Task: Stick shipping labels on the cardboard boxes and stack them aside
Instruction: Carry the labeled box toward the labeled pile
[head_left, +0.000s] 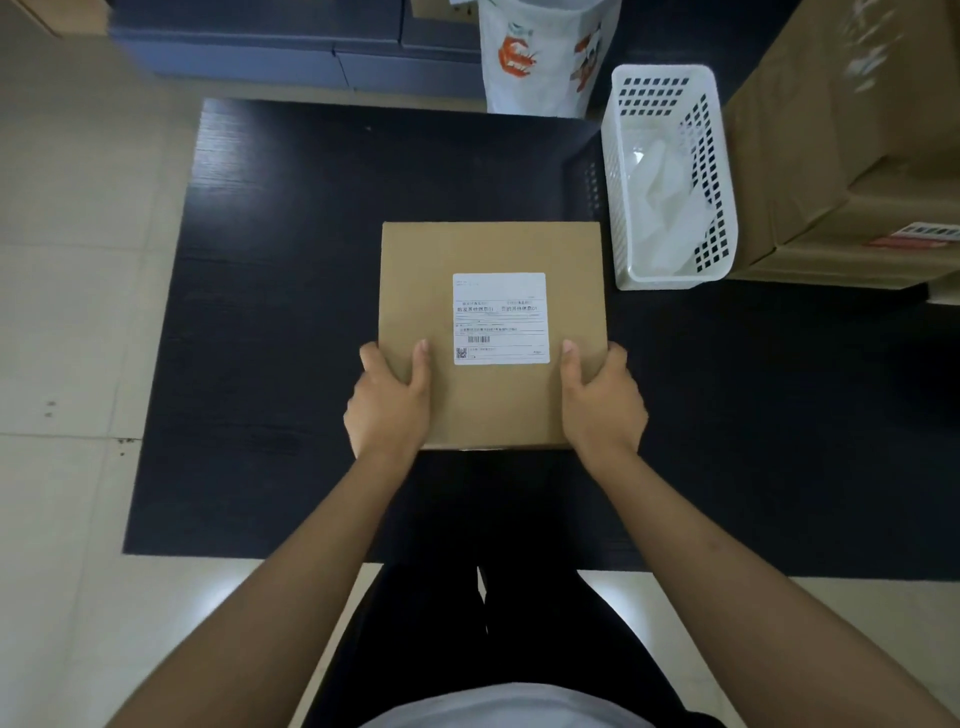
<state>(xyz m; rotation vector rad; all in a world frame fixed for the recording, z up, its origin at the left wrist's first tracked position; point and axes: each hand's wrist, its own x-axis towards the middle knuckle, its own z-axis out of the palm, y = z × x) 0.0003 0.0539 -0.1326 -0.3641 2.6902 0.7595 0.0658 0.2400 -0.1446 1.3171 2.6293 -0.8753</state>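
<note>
A flat brown cardboard box (493, 249) is at the middle of the dark table (291, 312), with a white shipping label (500, 318) stuck on its top. My left hand (387, 402) grips the box's near left edge, thumb on top. On the near right edge my right hand (602, 402) grips it the same way. Whether the box rests on the table or is lifted off it cannot be told.
A white plastic basket (670, 88) with crumpled white backing paper stands right of the box. Large cardboard boxes (841, 156) are stacked at the far right. A printed white bag (545, 57) stands behind the table, with grey-blue cabinets (291, 47) beyond. Beige floor tiles lie to the left.
</note>
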